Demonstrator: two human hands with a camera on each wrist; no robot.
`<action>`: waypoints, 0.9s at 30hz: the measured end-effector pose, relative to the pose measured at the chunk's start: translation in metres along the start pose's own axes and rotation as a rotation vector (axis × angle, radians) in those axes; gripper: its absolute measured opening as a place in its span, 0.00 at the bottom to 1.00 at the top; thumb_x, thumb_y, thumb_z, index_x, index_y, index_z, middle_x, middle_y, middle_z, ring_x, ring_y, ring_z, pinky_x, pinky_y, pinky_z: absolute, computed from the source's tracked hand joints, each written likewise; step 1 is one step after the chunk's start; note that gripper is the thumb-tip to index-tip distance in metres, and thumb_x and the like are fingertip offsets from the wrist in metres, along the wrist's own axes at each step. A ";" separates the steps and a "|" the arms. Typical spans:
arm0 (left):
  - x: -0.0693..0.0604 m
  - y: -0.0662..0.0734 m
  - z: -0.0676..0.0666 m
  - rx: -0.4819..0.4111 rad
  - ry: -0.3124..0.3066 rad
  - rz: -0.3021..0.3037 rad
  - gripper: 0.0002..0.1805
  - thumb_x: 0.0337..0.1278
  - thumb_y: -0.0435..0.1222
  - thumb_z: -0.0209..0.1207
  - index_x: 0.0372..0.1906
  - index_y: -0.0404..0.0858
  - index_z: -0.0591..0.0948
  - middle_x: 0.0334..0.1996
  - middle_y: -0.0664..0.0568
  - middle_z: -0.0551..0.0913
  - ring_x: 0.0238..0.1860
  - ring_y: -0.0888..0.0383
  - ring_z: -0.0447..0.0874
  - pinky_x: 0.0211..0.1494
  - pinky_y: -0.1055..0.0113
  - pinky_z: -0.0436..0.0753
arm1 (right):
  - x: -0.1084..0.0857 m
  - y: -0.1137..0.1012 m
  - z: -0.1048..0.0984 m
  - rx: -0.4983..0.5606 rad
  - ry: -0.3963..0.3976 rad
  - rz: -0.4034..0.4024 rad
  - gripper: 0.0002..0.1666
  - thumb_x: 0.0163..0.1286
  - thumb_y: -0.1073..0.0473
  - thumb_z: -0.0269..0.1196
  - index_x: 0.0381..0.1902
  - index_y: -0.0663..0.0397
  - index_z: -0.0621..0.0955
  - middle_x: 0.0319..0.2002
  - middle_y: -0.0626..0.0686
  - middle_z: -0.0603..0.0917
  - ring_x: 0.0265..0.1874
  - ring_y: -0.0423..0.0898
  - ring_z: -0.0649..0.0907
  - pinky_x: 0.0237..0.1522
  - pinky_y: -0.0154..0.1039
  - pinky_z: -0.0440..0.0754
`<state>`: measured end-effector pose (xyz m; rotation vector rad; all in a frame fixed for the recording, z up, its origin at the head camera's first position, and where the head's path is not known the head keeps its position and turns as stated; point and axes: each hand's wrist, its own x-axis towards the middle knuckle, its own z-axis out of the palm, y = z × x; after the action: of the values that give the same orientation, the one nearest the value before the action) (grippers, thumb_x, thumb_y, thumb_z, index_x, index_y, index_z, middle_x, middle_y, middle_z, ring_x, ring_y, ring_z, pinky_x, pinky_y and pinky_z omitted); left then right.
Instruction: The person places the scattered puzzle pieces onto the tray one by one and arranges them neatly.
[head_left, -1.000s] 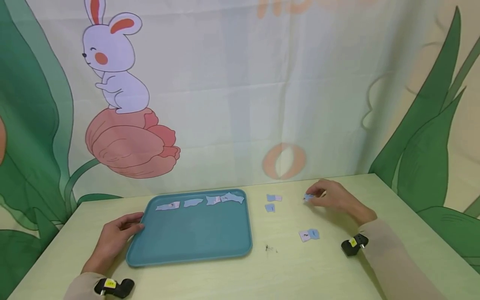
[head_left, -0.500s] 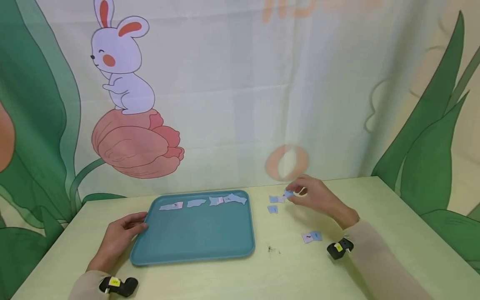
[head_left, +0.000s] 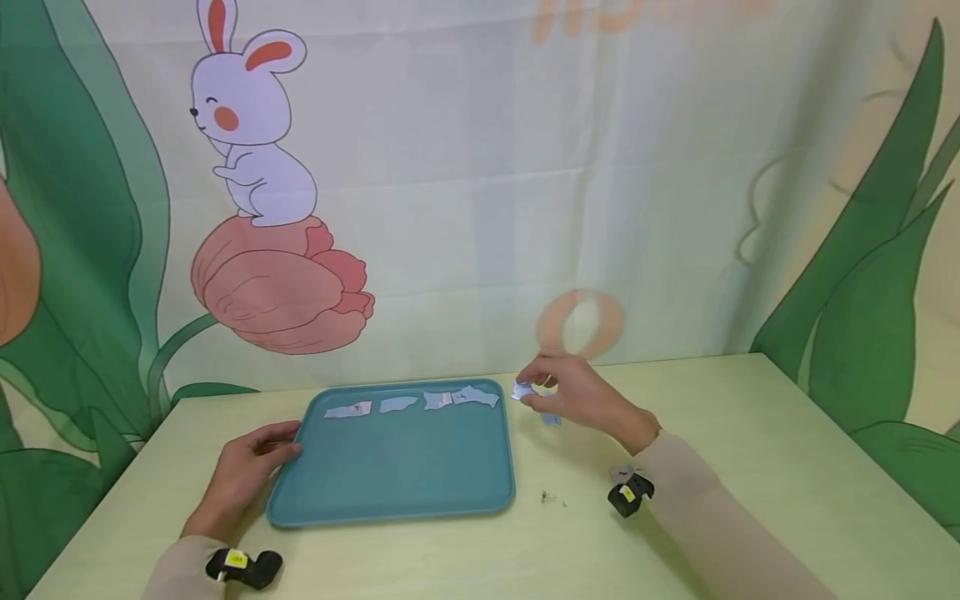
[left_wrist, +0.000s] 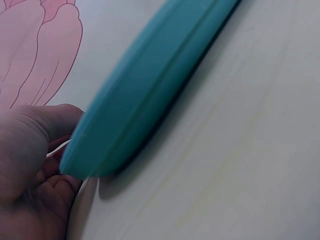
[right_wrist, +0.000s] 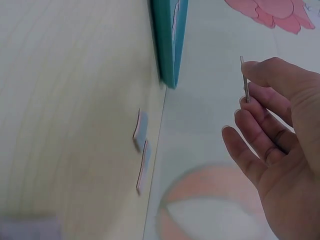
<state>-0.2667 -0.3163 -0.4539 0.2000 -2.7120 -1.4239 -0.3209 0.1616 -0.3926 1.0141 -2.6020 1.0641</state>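
My right hand [head_left: 576, 392] pinches a small light-blue puzzle piece [head_left: 521, 390] between thumb and fingertips, just off the tray's back right corner. In the right wrist view the puzzle piece [right_wrist: 245, 80] appears edge-on and thin, raised above the table. My left hand [head_left: 242, 473] grips the left rim of a teal tray [head_left: 390, 475]; the left wrist view has fingers at the tray's edge [left_wrist: 115, 125]. Several irregular blue and pinkish puzzle pieces [head_left: 398, 404] lie in a row along the tray's back. Below my right hand a loose piece [head_left: 551, 420] shows partly.
Near the right wrist camera, another piece [head_left: 621, 473] is partly covered. Small dark specks [head_left: 550, 498] mark the table [head_left: 450, 554]. A printed curtain [head_left: 450, 208] hangs behind the table's back edge. Two loose pieces [right_wrist: 142, 131] appear in the right wrist view.
My right hand has carried the puzzle piece leftward, over the loose pieces, to beside the tray. My left hand stays on the tray's rim. The head view has shifted slightly.
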 end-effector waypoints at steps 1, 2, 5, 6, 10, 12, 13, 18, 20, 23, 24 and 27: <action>0.000 0.000 0.000 -0.001 0.000 0.001 0.26 0.78 0.34 0.60 0.74 0.28 0.74 0.67 0.31 0.77 0.64 0.38 0.77 0.66 0.49 0.82 | 0.003 -0.003 0.002 0.003 -0.002 -0.012 0.11 0.68 0.64 0.73 0.48 0.60 0.89 0.45 0.50 0.85 0.45 0.57 0.85 0.53 0.54 0.86; 0.000 0.000 0.000 0.000 0.001 0.004 0.26 0.78 0.34 0.60 0.74 0.28 0.74 0.67 0.31 0.77 0.64 0.38 0.77 0.66 0.49 0.82 | 0.006 -0.006 0.005 0.002 -0.004 -0.023 0.11 0.68 0.64 0.74 0.48 0.60 0.89 0.45 0.51 0.85 0.46 0.57 0.85 0.53 0.54 0.86; 0.000 -0.001 0.000 0.000 0.002 0.012 0.26 0.78 0.34 0.60 0.74 0.28 0.74 0.66 0.31 0.78 0.64 0.38 0.78 0.67 0.47 0.81 | 0.014 -0.014 0.011 0.013 -0.001 -0.047 0.12 0.67 0.65 0.74 0.47 0.61 0.89 0.45 0.53 0.84 0.45 0.58 0.85 0.53 0.53 0.87; 0.000 -0.001 0.000 0.001 0.003 0.013 0.26 0.78 0.34 0.60 0.74 0.28 0.74 0.65 0.31 0.78 0.64 0.37 0.78 0.67 0.46 0.81 | 0.017 -0.016 0.013 0.019 -0.002 -0.045 0.12 0.67 0.66 0.74 0.48 0.62 0.89 0.44 0.53 0.84 0.45 0.58 0.85 0.53 0.53 0.87; 0.000 0.000 0.000 0.006 0.007 0.013 0.26 0.77 0.34 0.60 0.74 0.28 0.74 0.65 0.31 0.79 0.64 0.37 0.78 0.67 0.44 0.80 | 0.029 -0.024 0.023 0.030 -0.018 -0.033 0.12 0.68 0.65 0.74 0.48 0.61 0.88 0.44 0.54 0.83 0.46 0.58 0.85 0.54 0.51 0.87; -0.001 0.000 0.000 0.006 0.007 0.012 0.26 0.77 0.34 0.60 0.73 0.28 0.74 0.65 0.30 0.78 0.64 0.36 0.78 0.67 0.43 0.80 | 0.035 -0.028 0.028 0.035 -0.027 -0.022 0.12 0.68 0.64 0.74 0.49 0.61 0.88 0.44 0.53 0.83 0.46 0.57 0.85 0.54 0.51 0.86; -0.001 0.000 0.000 0.006 0.008 0.012 0.26 0.77 0.33 0.60 0.73 0.28 0.74 0.65 0.30 0.79 0.64 0.36 0.78 0.67 0.43 0.80 | 0.038 -0.029 0.031 0.041 -0.030 -0.020 0.13 0.68 0.64 0.74 0.49 0.61 0.88 0.44 0.53 0.83 0.46 0.56 0.85 0.53 0.51 0.86; -0.002 0.002 0.001 0.006 0.010 0.011 0.26 0.77 0.33 0.60 0.73 0.28 0.74 0.65 0.31 0.79 0.64 0.37 0.78 0.67 0.44 0.80 | 0.051 -0.038 0.047 0.059 -0.035 -0.031 0.12 0.68 0.63 0.74 0.49 0.60 0.89 0.43 0.51 0.83 0.44 0.50 0.84 0.52 0.46 0.86; -0.002 0.002 0.000 0.008 0.013 0.013 0.26 0.77 0.33 0.60 0.73 0.28 0.75 0.65 0.31 0.79 0.63 0.37 0.79 0.67 0.45 0.80 | 0.056 -0.041 0.053 0.070 -0.040 -0.027 0.12 0.68 0.63 0.74 0.49 0.60 0.89 0.43 0.51 0.83 0.44 0.50 0.84 0.53 0.45 0.86; -0.002 0.001 0.000 0.008 0.013 0.012 0.25 0.77 0.33 0.60 0.73 0.29 0.75 0.65 0.32 0.79 0.63 0.39 0.79 0.67 0.46 0.80 | 0.064 -0.046 0.063 0.079 -0.050 -0.023 0.12 0.69 0.63 0.74 0.49 0.59 0.89 0.43 0.51 0.83 0.45 0.51 0.84 0.52 0.43 0.86; -0.002 0.001 0.000 0.008 0.011 0.013 0.25 0.77 0.33 0.60 0.73 0.29 0.75 0.65 0.32 0.79 0.63 0.39 0.79 0.67 0.46 0.80 | 0.066 -0.047 0.067 0.077 -0.053 -0.024 0.12 0.69 0.63 0.74 0.49 0.59 0.89 0.43 0.51 0.83 0.44 0.51 0.84 0.52 0.42 0.86; -0.002 -0.001 -0.001 0.004 0.009 0.006 0.25 0.77 0.33 0.60 0.73 0.29 0.75 0.66 0.32 0.79 0.64 0.39 0.79 0.68 0.45 0.80 | 0.073 -0.053 0.078 0.080 -0.070 -0.027 0.12 0.69 0.63 0.74 0.49 0.60 0.89 0.42 0.51 0.83 0.45 0.51 0.84 0.51 0.40 0.86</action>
<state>-0.2650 -0.3168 -0.4540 0.1975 -2.7060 -1.4121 -0.3339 0.0433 -0.3931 1.1201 -2.6113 1.1550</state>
